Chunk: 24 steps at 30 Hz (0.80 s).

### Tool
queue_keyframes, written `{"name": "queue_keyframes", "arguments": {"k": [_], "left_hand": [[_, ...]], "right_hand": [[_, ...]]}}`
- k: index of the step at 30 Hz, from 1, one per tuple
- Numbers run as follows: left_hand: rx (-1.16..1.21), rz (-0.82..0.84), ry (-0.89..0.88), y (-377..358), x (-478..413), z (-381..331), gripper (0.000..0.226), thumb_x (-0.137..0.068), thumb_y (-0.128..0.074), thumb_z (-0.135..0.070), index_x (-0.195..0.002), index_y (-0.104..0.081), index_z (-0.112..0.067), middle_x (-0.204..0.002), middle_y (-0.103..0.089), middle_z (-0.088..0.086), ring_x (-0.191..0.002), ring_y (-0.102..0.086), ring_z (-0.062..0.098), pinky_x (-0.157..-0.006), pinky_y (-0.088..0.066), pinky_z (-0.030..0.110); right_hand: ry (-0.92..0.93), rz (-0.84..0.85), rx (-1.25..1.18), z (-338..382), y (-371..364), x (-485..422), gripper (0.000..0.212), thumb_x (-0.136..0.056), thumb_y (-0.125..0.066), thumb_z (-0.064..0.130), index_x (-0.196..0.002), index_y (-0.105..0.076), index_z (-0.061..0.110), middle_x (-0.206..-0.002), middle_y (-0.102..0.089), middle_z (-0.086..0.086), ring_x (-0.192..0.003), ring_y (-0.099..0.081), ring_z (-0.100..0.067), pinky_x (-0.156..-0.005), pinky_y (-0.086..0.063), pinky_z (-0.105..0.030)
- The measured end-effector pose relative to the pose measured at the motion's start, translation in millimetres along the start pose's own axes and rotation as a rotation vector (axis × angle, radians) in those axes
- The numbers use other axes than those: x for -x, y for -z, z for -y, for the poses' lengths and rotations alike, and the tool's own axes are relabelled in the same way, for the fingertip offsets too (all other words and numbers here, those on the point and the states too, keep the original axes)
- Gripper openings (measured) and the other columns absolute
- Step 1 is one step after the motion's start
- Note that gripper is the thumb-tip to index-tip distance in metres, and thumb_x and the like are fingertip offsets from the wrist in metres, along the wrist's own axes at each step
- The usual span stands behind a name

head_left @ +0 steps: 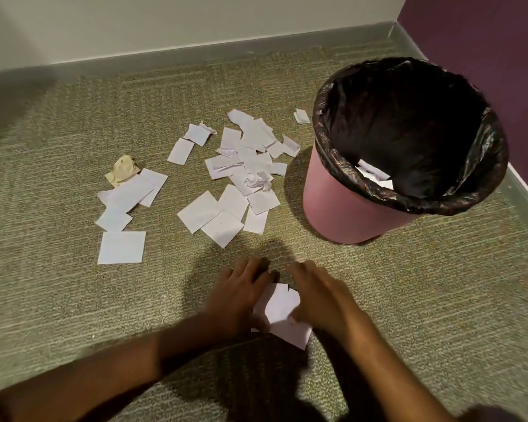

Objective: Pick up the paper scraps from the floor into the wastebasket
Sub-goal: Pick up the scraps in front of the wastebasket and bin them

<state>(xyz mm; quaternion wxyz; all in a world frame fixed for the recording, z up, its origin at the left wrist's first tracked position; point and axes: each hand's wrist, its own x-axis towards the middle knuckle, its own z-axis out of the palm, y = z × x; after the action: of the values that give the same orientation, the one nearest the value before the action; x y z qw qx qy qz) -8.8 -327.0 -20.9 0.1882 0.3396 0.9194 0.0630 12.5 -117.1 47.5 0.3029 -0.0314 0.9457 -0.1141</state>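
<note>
Hands are resting low on the green-grey carpet floor (424, 300). The left hand (241, 296) and right hand (320, 296), fingers extended, are pressing a small stack of white paper scraps (279, 312) between them. Further white square paper scraps (244, 166) are lying scattered ahead of both hands. Ahead-right of the right hand, a pink round wastebasket (333, 205) with a black plastic liner (409, 123) is standing upright.

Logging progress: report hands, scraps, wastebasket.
Left hand and right hand on near scraps, grip unclear. Scattered scraps on carpet; few in wastebasket. Nothing blocks.
</note>
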Motion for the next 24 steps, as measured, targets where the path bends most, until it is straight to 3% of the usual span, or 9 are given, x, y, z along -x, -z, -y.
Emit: {"name": "queue_keyframes", "arguments": {"k": [3, 8, 10, 13, 16, 19, 22, 24], "left_hand": [[-0.026, -0.045, 0.004, -2.7, 0.0, -3.3, 0.099, -0.059, -0.076, -0.077, -0.136, -0.053, -0.019, -0.149, -0.044, 0.005, -0.127, -0.051, 0.03, -0.092, -0.051, 0.045], [-0.023, -0.059, 0.015, -4.0, -0.5, -3.5, 0.096, -0.053, -0.062, -0.082, -0.124, -0.051, -0.018, -0.132, -0.052, 0.001, -0.116, -0.052, 0.025, -0.087, -0.051, 0.042], [-0.019, -0.054, 0.018, -3.9, -1.4, -3.2, 0.093, -0.054, -0.059, -0.081, -0.123, -0.051, -0.019, -0.128, -0.053, 0.0, -0.114, -0.053, 0.025, -0.087, -0.051, 0.042], [0.024, -0.029, 0.038, -2.3, 1.4, -6.1, 0.082, -0.067, -0.072, -0.069, -0.128, -0.05, -0.019, -0.132, -0.052, 0.001, -0.119, -0.051, 0.026, -0.09, -0.047, 0.042], [0.259, -0.056, 0.058, -6.1, 4.0, -3.1, 0.062, -0.084, -0.076, -0.047, -0.136, -0.053, -0.024, -0.139, -0.051, -0.002, -0.126, -0.054, 0.026, -0.093, -0.049, 0.039], [0.569, -0.083, 0.111, -2.7, 3.6, 9.9, 0.031, -0.085, -0.079, -0.035, -0.108, -0.059, -0.041, -0.11, -0.06, -0.009, -0.095, -0.065, 0.012, -0.077, -0.057, 0.036], [0.904, -0.073, 0.297, 7.9, 1.7, 21.6, 0.028, -0.084, -0.09, -0.021, -0.086, -0.063, -0.029, -0.085, -0.071, -0.008, -0.072, -0.065, 0.004, -0.066, -0.055, 0.028], [1.139, -0.069, 0.35, 16.2, 3.9, 27.6, 0.024, -0.086, -0.09, -0.015, -0.091, -0.066, -0.014, -0.083, -0.075, 0.008, -0.075, -0.07, 0.016, -0.067, -0.056, 0.033]], "right_hand": [[-0.006, -0.021, 0.097, 2.3, -25.8, 0.7, 0.091, -0.065, -0.097, 0.055, -0.129, -0.044, 0.02, -0.129, -0.042, 0.001, -0.119, -0.052, -0.021, -0.084, -0.06, -0.041], [0.021, -0.206, 0.122, 12.3, -52.6, 2.6, 0.093, -0.054, -0.097, 0.053, -0.125, -0.047, 0.02, -0.123, -0.047, 0.001, -0.11, -0.056, -0.019, -0.064, -0.059, -0.034], [0.002, -0.228, 0.113, 13.7, -57.8, 2.4, 0.094, -0.052, -0.098, 0.053, -0.123, -0.046, 0.021, -0.123, -0.05, 0.001, -0.106, -0.058, -0.019, -0.066, -0.059, -0.034], [-0.001, -0.221, 0.039, 12.1, -54.2, 0.4, 0.086, -0.063, -0.097, 0.046, -0.125, -0.044, 0.021, -0.127, -0.056, 0.001, -0.111, -0.064, -0.024, -0.08, -0.053, -0.038], [0.006, -0.205, -0.156, 4.5, -46.0, -0.7, 0.052, -0.079, -0.085, 0.026, -0.112, -0.045, 0.023, -0.112, -0.071, 0.0, -0.104, -0.07, -0.031, -0.08, -0.048, -0.041], [-0.051, -0.166, -0.385, -4.1, -38.4, -3.4, 0.038, -0.079, -0.079, 0.023, -0.094, -0.043, 0.024, -0.086, -0.067, 0.003, -0.083, -0.066, -0.031, -0.07, -0.05, -0.044], [-0.04, -0.138, -0.53, -6.1, -27.3, -8.4, 0.032, -0.08, -0.082, 0.03, -0.089, -0.051, 0.026, -0.079, -0.062, 0.005, -0.072, -0.058, -0.02, -0.063, -0.044, -0.039], [-0.009, -0.17, -0.667, -3.0, -17.0, -8.9, 0.028, -0.084, -0.082, 0.033, -0.088, -0.055, 0.029, -0.073, -0.056, 0.008, -0.066, -0.049, -0.013, -0.062, -0.038, -0.037]]}}
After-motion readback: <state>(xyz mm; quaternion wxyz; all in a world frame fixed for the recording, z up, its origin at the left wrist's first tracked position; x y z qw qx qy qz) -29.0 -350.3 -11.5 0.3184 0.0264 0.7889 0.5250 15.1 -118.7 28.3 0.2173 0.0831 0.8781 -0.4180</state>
